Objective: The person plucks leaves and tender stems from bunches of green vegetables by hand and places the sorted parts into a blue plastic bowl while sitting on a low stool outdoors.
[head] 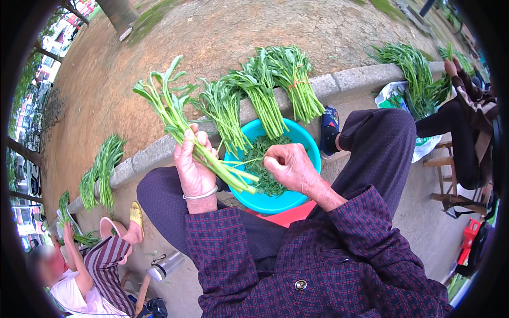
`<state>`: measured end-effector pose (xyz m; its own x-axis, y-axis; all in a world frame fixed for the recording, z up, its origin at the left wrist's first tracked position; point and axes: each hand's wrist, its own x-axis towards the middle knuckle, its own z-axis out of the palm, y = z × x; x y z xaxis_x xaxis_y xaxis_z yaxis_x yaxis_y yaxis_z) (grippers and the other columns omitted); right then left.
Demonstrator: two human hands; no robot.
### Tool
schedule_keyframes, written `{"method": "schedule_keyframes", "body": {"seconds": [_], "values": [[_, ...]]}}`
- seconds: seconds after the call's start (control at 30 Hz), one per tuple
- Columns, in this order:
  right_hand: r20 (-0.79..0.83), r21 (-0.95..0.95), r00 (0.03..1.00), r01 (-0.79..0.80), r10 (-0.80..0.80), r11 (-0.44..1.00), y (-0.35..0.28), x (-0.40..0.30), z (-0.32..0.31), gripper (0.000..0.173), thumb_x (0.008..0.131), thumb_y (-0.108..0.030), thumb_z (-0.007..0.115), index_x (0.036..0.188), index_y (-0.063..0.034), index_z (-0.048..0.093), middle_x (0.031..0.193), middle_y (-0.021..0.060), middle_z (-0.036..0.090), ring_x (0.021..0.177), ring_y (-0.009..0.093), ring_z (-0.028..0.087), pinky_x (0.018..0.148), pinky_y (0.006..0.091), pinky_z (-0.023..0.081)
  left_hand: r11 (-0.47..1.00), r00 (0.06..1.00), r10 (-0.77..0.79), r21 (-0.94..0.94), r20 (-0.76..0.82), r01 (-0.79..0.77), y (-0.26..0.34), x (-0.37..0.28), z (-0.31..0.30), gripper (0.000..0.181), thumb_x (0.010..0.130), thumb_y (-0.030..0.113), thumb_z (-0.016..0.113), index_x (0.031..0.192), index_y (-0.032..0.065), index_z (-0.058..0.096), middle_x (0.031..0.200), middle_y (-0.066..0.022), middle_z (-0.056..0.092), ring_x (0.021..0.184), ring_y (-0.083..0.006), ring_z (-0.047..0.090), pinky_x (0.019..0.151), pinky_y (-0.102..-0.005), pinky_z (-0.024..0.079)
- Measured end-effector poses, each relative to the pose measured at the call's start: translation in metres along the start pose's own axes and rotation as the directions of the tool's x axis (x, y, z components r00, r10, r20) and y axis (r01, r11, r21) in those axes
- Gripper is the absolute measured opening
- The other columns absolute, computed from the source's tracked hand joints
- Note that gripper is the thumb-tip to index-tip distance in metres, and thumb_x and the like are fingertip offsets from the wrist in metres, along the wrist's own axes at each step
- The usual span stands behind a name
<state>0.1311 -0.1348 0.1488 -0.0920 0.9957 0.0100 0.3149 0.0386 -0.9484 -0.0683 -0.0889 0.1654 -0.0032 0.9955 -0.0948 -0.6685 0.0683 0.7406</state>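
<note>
My left hand (195, 159), a pale bangle at its wrist, grips a bunch of leafy green stems (167, 103), which look like water spinach. The leaves point up and away, and the cut ends hang over a turquoise plastic basin (274, 204). Over that basin my right hand (290, 167) is closed on the tip of a thin green stalk (248, 160) that runs across from the bunch. Loose green leaves (264, 153) cover the basin's bottom. Beyond it, bundles of stems (258, 95) lie over the kerb, the right one tied with an orange-red band (297, 82).
A stone kerb (151, 159) crosses ahead, with bare earth (214, 35) behind. More greens (105, 171) lie on it at left. Seated people (75, 274) flank me, handling greens. A steel flask (171, 264) is at lower left; a wooden stool (441, 161) is at right.
</note>
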Motion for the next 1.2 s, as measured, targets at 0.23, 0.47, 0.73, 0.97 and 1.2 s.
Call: {"method": "schedule_keyframes", "body": {"seconds": [0.23,0.47,0.73,0.97,1.2], "values": [[0.022,0.502,0.919,-0.350,0.393,0.791,0.021,0.004,0.010,0.021,0.080,-0.010,0.047,0.071,0.0016,0.062,0.053,0.0031,0.054,0.042,0.010,0.052,0.042,0.0230,0.041,0.967,0.974,0.191,0.192,-0.123,-0.165,-0.019,-0.002,0.012,0.021,0.091,0.018,0.054,0.106,0.0028,0.053,0.076,-0.0034,0.055,0.054,-0.0052,0.044,0.045,-0.0173,0.037],[-0.125,0.580,0.891,-0.291,0.436,0.761,0.036,0.004,0.015,0.023,0.082,-0.012,0.047,0.069,0.0014,0.061,0.050,0.0036,0.054,0.038,0.008,0.049,0.038,0.0222,0.038,0.929,0.952,0.278,0.289,-0.128,-0.232,-0.028,-0.003,0.019,0.021,0.090,0.015,0.054,0.105,-0.0002,0.053,0.074,-0.0051,0.056,0.051,-0.0042,0.041,0.044,-0.0160,0.034],[-0.030,0.274,0.938,-0.326,0.346,0.905,0.038,0.007,0.004,0.031,0.081,-0.021,0.047,0.066,0.0013,0.062,0.050,0.0074,0.055,0.047,0.014,0.056,0.048,0.0299,0.044,0.989,0.984,0.114,0.110,-0.136,-0.099,-0.016,0.005,-0.006,0.023,0.092,0.019,0.052,0.108,0.0018,0.053,0.077,-0.0016,0.053,0.056,-0.0072,0.043,0.049,-0.0211,0.037],[0.148,-0.428,0.978,0.196,-0.145,0.882,0.026,-0.007,0.002,0.016,0.071,-0.014,0.057,0.078,-0.0024,0.064,0.074,0.0136,0.061,0.072,0.031,0.061,0.064,0.0425,0.048,0.946,0.975,-0.074,-0.296,0.207,0.135,-0.005,0.004,-0.007,0.032,0.097,0.023,0.041,0.116,-0.0020,0.045,0.076,-0.0001,0.041,0.059,-0.0107,0.034,0.048,-0.0246,0.034],[-0.108,-0.113,0.933,0.331,-0.343,0.937,-0.012,0.000,-0.011,0.017,0.075,0.001,0.059,0.091,-0.0014,0.063,0.084,0.0110,0.061,0.074,0.021,0.061,0.064,0.0296,0.050,0.879,0.926,-0.082,-0.411,0.370,0.242,-0.005,0.004,-0.004,0.031,0.098,0.021,0.038,0.116,-0.0031,0.042,0.076,-0.0008,0.041,0.058,-0.0105,0.032,0.046,-0.0243,0.033]]}}
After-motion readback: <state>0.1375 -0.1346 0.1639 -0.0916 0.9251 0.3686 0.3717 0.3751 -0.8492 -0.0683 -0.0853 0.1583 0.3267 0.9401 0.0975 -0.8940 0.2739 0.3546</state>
